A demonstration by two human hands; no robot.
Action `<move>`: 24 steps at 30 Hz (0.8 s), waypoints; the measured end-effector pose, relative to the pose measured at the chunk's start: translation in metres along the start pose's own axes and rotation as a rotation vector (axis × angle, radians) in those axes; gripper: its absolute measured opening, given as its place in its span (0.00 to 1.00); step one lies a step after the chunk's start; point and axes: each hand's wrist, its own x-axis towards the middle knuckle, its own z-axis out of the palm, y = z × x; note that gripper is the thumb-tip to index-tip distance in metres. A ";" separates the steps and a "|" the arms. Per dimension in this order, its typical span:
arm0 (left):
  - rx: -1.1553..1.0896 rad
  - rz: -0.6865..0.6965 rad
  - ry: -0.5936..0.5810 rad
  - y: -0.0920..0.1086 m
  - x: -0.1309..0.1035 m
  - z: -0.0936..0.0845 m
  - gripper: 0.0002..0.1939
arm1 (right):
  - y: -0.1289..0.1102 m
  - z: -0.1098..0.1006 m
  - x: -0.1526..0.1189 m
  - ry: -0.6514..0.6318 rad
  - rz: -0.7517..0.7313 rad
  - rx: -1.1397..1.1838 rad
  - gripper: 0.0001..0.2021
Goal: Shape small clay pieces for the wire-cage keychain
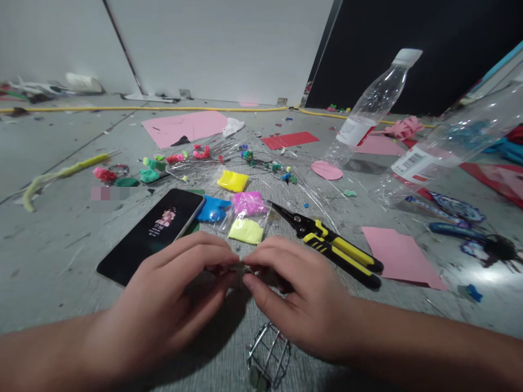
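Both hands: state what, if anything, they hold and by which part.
Left hand and right hand pinch a small, half-hidden thing; what it is and which part cannot be told.

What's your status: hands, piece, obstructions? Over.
Left fingers, right fingers: pinching small piece, detail unclear. Wire cage on near side, pliers beyond; neither appears in the way.

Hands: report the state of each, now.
Left hand: closed, pinching a small piece too blurred to identify.
Right hand: closed, seemingly pinching the same piece.
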 end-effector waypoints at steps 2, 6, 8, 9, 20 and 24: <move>0.005 0.010 -0.026 0.000 -0.003 0.000 0.14 | 0.001 0.000 -0.001 -0.013 -0.031 -0.012 0.05; -0.017 0.033 -0.069 -0.005 -0.009 0.001 0.15 | 0.001 -0.001 -0.001 -0.039 -0.045 -0.038 0.05; -0.014 0.048 -0.055 -0.007 -0.009 0.002 0.16 | 0.002 -0.001 -0.001 -0.055 -0.047 -0.034 0.05; -0.012 0.057 -0.047 -0.007 -0.009 0.002 0.16 | 0.002 -0.001 -0.001 -0.059 -0.048 -0.032 0.06; -0.046 0.108 -0.139 0.007 -0.004 -0.005 0.10 | 0.000 -0.007 -0.002 -0.096 0.099 0.168 0.07; -0.031 0.070 -0.091 0.009 -0.008 -0.004 0.11 | 0.003 -0.007 0.001 0.041 0.222 0.203 0.17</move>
